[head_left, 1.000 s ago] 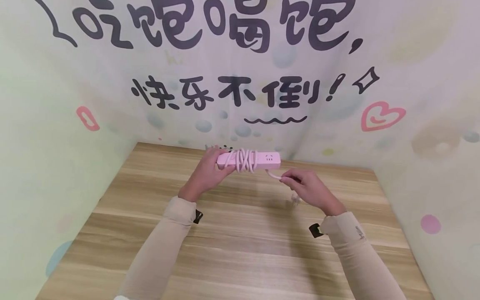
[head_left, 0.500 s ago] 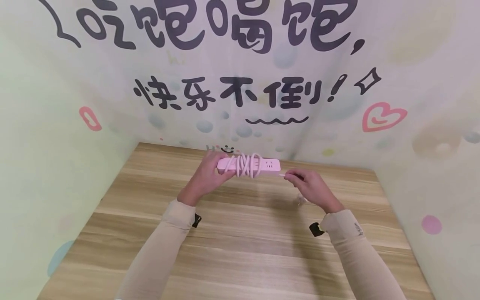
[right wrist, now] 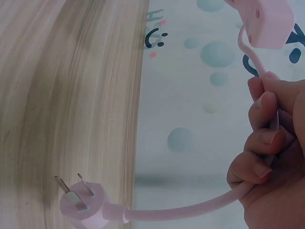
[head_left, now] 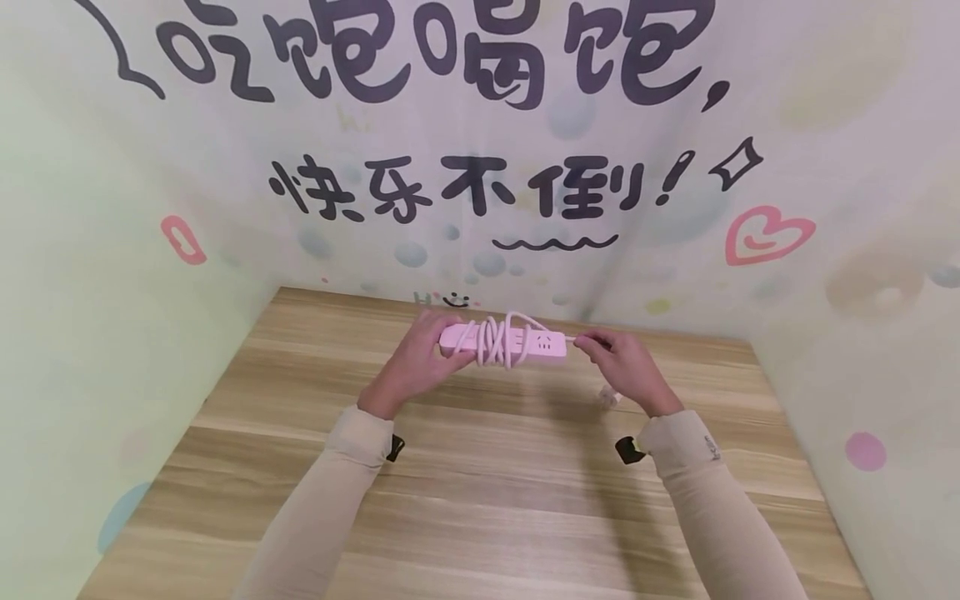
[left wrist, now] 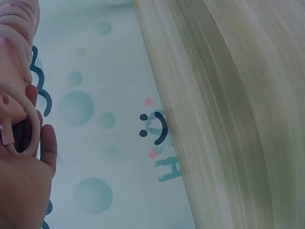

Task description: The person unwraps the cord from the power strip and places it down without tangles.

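Note:
A pink power strip is held above the table, with several turns of its pink cord wound round its middle. My left hand grips the strip's left end, thumb below and fingers behind. In the left wrist view that hand shows at the left edge, beside a loop of cord. My right hand pinches the cord just off the strip's right end. Curled fingers wrap the cord in the right wrist view, and the three-pin plug dangles from its free end.
A wood-grain table lies beneath both hands. Behind it rises a pale printed wall with black lettering, close to the strip. Side walls flank the table left and right. Black wrist straps show at both cuffs.
The right hand has drawn the cord from below the strip's right end up level with it, and another loop now lies over the strip. The left hand keeps its grip, the strip slightly lower.

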`<state>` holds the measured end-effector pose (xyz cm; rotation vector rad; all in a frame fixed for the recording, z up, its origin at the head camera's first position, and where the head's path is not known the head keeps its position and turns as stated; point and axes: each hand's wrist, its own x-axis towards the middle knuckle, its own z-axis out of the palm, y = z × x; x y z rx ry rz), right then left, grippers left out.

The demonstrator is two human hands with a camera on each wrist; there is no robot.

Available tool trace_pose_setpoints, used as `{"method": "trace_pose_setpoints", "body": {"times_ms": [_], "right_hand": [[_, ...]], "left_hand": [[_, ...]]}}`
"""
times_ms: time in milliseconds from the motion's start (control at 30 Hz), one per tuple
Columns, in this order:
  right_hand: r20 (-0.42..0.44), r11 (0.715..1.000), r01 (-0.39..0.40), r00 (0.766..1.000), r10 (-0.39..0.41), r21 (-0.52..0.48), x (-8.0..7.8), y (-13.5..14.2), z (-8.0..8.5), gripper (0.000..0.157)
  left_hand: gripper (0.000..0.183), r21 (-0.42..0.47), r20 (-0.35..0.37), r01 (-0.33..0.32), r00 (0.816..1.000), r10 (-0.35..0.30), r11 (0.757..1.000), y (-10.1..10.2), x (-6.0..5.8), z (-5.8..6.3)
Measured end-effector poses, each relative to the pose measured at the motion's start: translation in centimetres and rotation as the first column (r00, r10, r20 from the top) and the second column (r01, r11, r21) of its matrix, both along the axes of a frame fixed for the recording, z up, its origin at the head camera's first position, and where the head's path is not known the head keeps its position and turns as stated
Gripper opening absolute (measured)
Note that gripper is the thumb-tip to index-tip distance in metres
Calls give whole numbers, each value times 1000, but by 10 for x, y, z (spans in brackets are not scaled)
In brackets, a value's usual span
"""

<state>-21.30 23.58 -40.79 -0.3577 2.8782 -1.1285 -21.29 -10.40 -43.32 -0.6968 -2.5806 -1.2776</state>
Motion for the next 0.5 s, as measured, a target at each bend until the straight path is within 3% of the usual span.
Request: {"method": "trace_pose_setpoints", "body": {"times_ms": [500], "right_hand": [[-94,996,55,994,-61,-67,-6,1,26,38]], "left_hand": [[45,-34,-9,7,1000,-7,999,-2,3,-7]]}}
